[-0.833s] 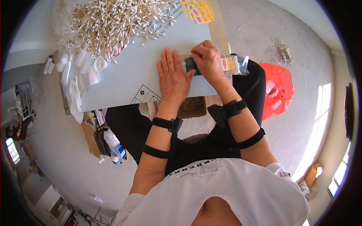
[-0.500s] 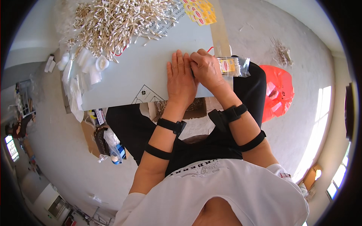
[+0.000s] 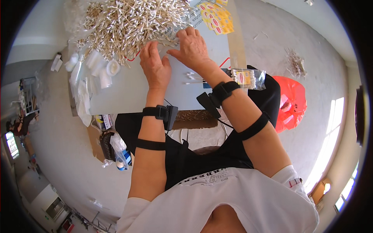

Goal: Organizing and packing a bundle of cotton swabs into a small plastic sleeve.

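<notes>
At the far edge of the table (image 3: 128, 93), both hands sit at the near fringe of the swab pile (image 3: 128, 23). Left hand (image 3: 154, 69) lies flat, fingers together and extended, gripping nothing I can see. Right hand (image 3: 191, 47) is spread palm-down, fingertips on the swabs; whether any are pinched, I can't tell. My read: swabs are very light, thin stiff sticks with soft tips, prone to rolling and scattering, so best raked into a bundle and pinched mid-stick. A few loose swabs (image 3: 192, 77) lie by the right wrist, a filled packet (image 3: 248, 79) at the table's right edge. Tabletop looks smooth and pale. Grey floor below, red bag (image 3: 290, 103) to the right.
</notes>
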`<state>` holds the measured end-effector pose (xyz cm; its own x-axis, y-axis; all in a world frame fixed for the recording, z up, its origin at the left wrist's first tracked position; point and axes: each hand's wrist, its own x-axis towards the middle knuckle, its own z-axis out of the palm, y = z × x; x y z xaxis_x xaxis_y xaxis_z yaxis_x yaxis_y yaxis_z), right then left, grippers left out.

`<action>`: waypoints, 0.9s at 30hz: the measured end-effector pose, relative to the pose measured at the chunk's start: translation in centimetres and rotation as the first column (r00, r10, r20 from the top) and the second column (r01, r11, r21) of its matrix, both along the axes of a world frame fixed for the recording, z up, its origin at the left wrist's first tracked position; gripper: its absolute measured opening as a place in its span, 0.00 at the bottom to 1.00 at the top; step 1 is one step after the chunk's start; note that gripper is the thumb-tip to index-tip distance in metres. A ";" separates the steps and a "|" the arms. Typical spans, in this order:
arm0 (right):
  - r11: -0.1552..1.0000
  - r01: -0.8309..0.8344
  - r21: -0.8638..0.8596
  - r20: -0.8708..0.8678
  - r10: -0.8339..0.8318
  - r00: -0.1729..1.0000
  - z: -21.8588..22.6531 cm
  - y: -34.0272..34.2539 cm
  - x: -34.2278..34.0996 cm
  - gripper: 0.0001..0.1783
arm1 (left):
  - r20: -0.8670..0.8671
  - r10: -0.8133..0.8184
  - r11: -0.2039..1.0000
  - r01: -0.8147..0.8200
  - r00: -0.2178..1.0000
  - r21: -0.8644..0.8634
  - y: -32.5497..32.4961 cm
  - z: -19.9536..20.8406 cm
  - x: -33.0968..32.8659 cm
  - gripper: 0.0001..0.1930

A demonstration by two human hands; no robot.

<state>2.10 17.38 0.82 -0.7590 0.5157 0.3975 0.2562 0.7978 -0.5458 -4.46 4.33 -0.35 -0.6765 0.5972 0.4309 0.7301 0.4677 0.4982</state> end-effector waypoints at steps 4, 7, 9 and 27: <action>0.998 0.050 0.037 0.076 -0.052 0.996 -1.2 -0.3 -1.6 0.14 | -0.075 -0.048 0.995 0.041 0.996 -0.091 0.7 -0.3 -1.3 0.32; 0.999 0.021 0.044 0.077 -0.024 0.997 -1.6 0.1 -1.8 0.10 | -0.179 -0.125 0.961 0.074 0.976 -0.266 1.0 -0.7 -2.1 0.29; 0.999 0.007 0.038 0.063 -0.009 0.998 -1.6 0.8 -1.1 0.09 | -0.144 -0.119 0.951 0.071 0.982 -0.300 0.9 -0.9 -2.5 0.27; 0.949 -0.314 -0.017 0.102 0.314 0.944 -0.3 3.6 6.5 0.09 | -0.241 -0.300 0.934 0.234 0.923 -0.269 2.7 2.5 -3.5 0.13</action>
<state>8.64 20.96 0.54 -0.9190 0.2445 0.3094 0.0466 0.8464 -0.5305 -8.00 7.05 2.15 -0.3531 0.8437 0.4044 0.9355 0.3133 0.1631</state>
